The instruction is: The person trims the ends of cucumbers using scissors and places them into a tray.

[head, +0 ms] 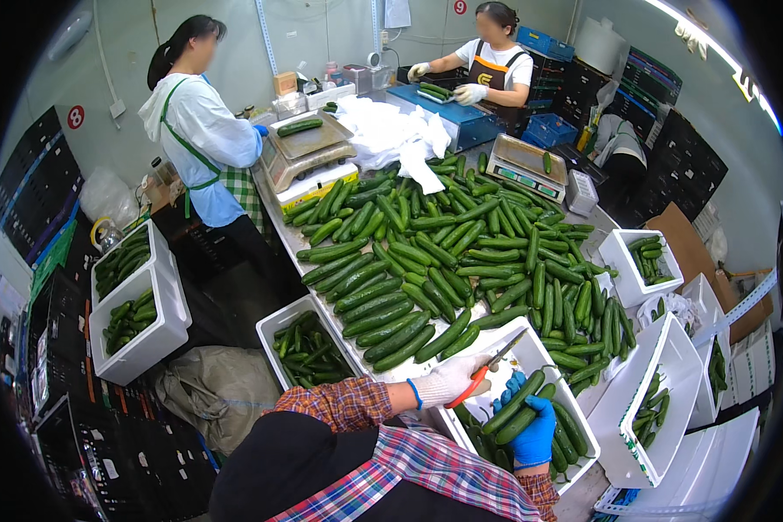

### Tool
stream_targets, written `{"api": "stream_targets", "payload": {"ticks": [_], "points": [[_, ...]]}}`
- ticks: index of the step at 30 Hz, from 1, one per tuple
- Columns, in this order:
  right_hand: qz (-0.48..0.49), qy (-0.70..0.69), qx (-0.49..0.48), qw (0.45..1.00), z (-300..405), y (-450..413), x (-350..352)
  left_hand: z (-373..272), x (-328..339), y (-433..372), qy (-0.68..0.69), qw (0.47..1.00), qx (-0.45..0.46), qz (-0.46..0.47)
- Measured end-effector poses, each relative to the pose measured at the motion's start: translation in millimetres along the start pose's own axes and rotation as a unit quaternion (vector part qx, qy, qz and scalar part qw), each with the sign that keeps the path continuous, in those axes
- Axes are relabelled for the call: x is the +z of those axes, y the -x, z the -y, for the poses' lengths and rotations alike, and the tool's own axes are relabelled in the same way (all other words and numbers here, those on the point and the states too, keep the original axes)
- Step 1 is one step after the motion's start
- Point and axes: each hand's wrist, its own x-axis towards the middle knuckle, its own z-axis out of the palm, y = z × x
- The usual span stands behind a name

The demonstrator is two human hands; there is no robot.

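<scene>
My left hand, in a white knit glove, grips orange-handled scissors, their metal blades pointing away from me over a white foam box. My right hand wears a blue glove and holds a few cucumbers above the same box. More cucumbers lie inside it; part of its contents is hidden by my hands. Just beyond the box, a row of large cucumbers lies side by side on the table, and a big loose heap of cucumbers spreads behind it.
Weighing scales stand at the far left and far right of the heap. Foam boxes of cucumbers flank me at left and right. Across the table are two co-workers; a third person bends at the right.
</scene>
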Motion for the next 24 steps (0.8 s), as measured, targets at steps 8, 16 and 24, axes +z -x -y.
{"api": "stream_targets", "payload": {"ticks": [8,16,24], "points": [[0.050,0.258,-0.097,0.960,3.6,13.1,4.3,0.7,7.7,-3.3,0.013,0.997,0.075,0.009],[-0.019,0.333,-0.162,0.929,7.9,27.1,6.9,-41.7,-9.8,6.8,-0.207,0.971,0.103,0.065],[0.025,0.366,-0.155,0.917,26.7,26.3,15.4,-40.3,-38.4,17.6,-0.323,0.938,0.129,-0.012]]}}
